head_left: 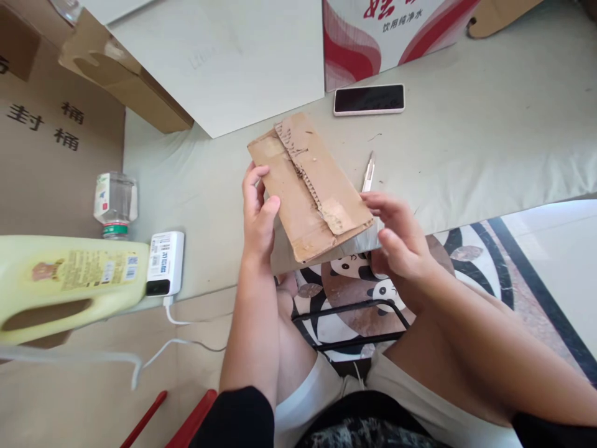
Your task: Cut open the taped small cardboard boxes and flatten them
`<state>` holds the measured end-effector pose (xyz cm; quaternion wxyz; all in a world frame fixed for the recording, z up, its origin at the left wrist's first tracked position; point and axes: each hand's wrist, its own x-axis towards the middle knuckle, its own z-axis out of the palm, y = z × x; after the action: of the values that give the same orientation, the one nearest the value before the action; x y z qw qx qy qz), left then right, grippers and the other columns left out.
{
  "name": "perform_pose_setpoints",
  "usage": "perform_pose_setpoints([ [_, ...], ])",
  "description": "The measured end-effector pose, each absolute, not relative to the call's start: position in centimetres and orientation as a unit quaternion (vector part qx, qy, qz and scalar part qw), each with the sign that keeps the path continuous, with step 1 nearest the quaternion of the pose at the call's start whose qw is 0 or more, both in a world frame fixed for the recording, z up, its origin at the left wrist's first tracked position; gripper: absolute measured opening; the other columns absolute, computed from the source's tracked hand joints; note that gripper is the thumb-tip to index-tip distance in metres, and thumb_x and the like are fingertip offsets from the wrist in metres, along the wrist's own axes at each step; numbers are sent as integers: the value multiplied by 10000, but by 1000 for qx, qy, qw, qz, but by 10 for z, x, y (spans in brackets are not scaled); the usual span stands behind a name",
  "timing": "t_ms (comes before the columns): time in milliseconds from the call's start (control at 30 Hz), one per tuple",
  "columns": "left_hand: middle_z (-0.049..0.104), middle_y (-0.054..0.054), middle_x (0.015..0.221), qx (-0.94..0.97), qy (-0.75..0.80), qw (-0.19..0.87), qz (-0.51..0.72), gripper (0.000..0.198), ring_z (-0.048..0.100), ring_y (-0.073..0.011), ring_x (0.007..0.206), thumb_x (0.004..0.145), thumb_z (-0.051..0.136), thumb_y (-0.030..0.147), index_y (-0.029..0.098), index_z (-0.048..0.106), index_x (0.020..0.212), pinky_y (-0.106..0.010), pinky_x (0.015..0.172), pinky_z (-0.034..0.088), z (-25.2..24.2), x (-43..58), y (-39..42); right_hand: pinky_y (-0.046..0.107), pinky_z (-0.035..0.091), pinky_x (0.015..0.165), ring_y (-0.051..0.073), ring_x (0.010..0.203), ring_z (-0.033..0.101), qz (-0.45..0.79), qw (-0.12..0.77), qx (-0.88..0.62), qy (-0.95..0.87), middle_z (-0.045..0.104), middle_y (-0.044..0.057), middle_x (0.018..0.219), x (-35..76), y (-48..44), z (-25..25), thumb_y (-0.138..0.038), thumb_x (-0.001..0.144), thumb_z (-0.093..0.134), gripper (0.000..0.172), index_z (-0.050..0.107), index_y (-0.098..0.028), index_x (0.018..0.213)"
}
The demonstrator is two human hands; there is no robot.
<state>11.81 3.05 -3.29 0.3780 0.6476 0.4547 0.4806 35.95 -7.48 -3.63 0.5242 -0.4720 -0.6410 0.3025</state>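
Observation:
A flat brown cardboard package (321,180) with a torn, ragged flap edge is held tilted above the front edge of the covered surface. My left hand (261,211) grips its left side, thumb on the top face and fingers round the edge. At the package's lower right corner is my right hand (396,233), fingers partly curled and apart, near or lightly touching the corner; firm contact cannot be made out. A white utility knife (369,172) lies on the surface just beyond my right hand. Farther back rests a phone (369,99) with a dark screen.
White box (224,62) and red-and-white carton (392,37) stand at the back. On the left are a clear bottle (115,202), a yellow jug (69,280) and a white device (165,261) with a cable. A black metal bar (349,308) shows between the knees.

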Motion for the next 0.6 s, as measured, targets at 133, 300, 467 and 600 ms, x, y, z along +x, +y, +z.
perform_pose_setpoints([
  [133, 457, -83, 1562, 645, 453, 377, 486, 640, 520, -297, 1405, 828, 621, 744, 357, 510, 1325, -416, 1092, 498, -35, 116, 31, 469, 562, 893, 257, 975, 660, 230, 424, -652, -585, 667, 114, 1189, 366, -66, -40, -416, 954, 499, 407, 622, -253, 1306],
  [300, 466, -79, 1562, 657, 414, 372, 509, 646, 518, -302, 1410, 823, 604, 766, 361, 517, 1319, -437, 1101, 501, -41, 116, 33, 567, 509, 952, 363, 1065, 605, 157, 206, -706, -659, 634, 185, 1177, 367, -58, -48, -445, 925, 484, 502, 693, -179, 1296],
  [467, 467, -80, 1560, 660, 427, 352, 508, 610, 498, -308, 1429, 857, 589, 728, 366, 519, 1343, -466, 1125, 484, -43, 114, 32, 456, 497, 772, 305, 861, 581, 117, 159, -733, -651, 665, 166, 985, 370, -57, -48, -384, 890, 525, 291, 689, -177, 1013],
  [600, 372, -74, 1629, 662, 441, 309, 521, 607, 346, -322, 1547, 858, 581, 717, 343, 559, 1335, -509, 1205, 403, -31, 115, 20, 365, 387, 603, 269, 707, 568, 160, 127, -758, -619, 688, 119, 837, 372, -56, -42, -363, 925, 475, 376, 606, -186, 1229],
])
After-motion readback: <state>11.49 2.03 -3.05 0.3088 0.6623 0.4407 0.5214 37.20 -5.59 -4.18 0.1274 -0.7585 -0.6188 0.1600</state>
